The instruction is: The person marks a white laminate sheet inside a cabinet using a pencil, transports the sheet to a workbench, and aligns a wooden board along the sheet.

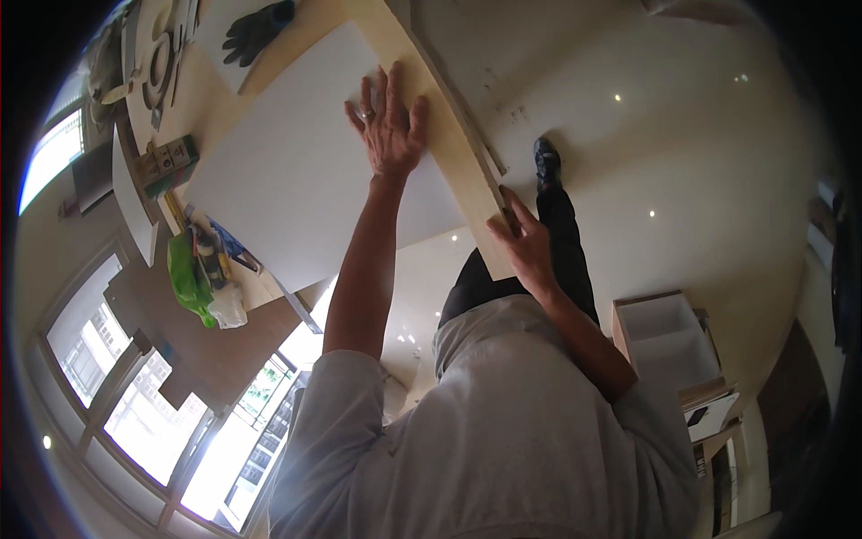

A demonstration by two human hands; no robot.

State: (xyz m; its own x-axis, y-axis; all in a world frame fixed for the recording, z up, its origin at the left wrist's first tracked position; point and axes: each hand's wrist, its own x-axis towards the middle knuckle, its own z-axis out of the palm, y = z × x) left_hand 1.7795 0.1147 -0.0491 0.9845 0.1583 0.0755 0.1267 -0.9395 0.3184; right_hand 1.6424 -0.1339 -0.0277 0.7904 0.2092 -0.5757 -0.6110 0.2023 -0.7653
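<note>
Grey shirt fabric [503, 449] on the person's own torso fills the lower middle of the view, nearest the camera. From it the left forearm rises toward 12 o'clock, and the left hand [388, 121] is laid flat, fingers spread apart, across the seam where a white panel [287, 171] meets a long pale wooden board [431, 108]; a ring is seen on one finger. The right hand [525, 247] is placed at 1 o'clock of the torso, its grip closed around the near end of the wooden board, fingers wrapped over the edge. The board runs from that end up toward 11 o'clock, lying along the right edge of the white panel, which rests on the tabletop [202, 99]. Dark trousers and a black shoe [546, 160] are seen just right of the board, over a glossy pale floor [682, 135]. At 10 o'clock of the panel a black glove [256, 31] lies on the tabletop. At 9 o'clock a green bag [186, 278] and small boxes [166, 162] are grouped. At 3 o'clock an open white cabinet carcass [664, 337] stands on the floor.
</note>
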